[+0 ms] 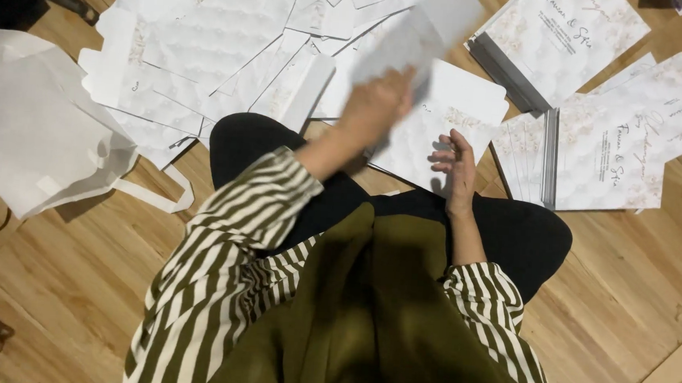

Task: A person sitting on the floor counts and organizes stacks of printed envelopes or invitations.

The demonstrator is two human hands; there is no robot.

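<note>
Seemingly lifted clear for sorting, a blurred white card [418, 30] is pinched in the left hand [378, 103], while the right hand [457, 167] is held slack, fingers apart, above an embossed envelope [439, 130] on the wooden floor [76, 270].

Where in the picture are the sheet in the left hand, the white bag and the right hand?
sheet [426, 27], head view, blurred middle of the raised sheet.
left hand [378, 103], head view, back of the hand.
white bag [33, 137], head view, flat side of the bag.
right hand [459, 163], head view, open palm.

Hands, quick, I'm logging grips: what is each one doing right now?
Left hand: closed on a blurred white card.
Right hand: open, holding nothing, over a white envelope.
</note>
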